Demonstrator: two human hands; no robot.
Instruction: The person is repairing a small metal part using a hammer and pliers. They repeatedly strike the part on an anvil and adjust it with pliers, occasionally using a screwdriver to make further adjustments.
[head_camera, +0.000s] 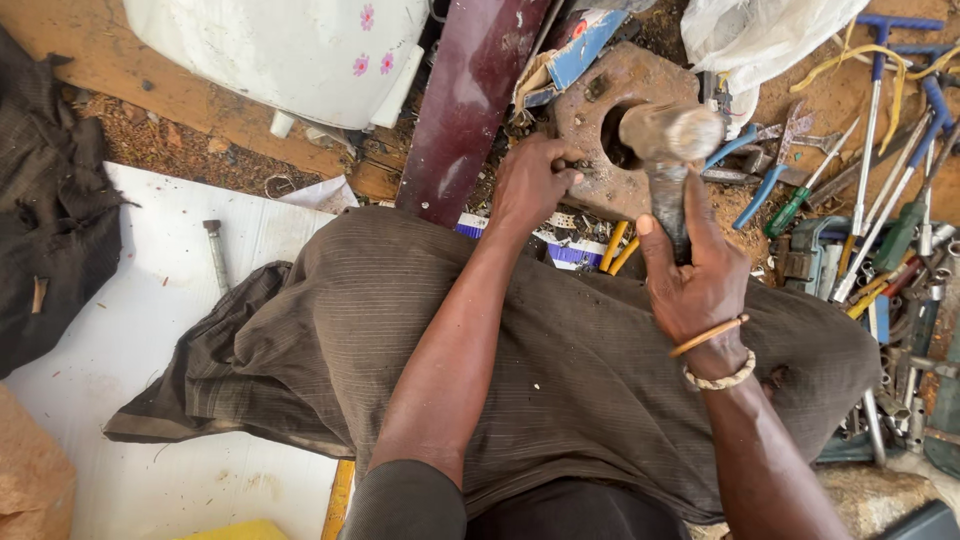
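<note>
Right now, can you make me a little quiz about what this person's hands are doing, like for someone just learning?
1. True or false: the right hand grips a hammer.
2. What does the left hand rest against?
A. the white sheet
B. the rusty metal block
C. the blue-handled pliers
3. Fill in: the hammer's head is above the round ____ in the rusty metal block.

Key
1. True: its fingers wrap the handle.
2. B: the fist sits at the block's left edge.
3. Hole.
</note>
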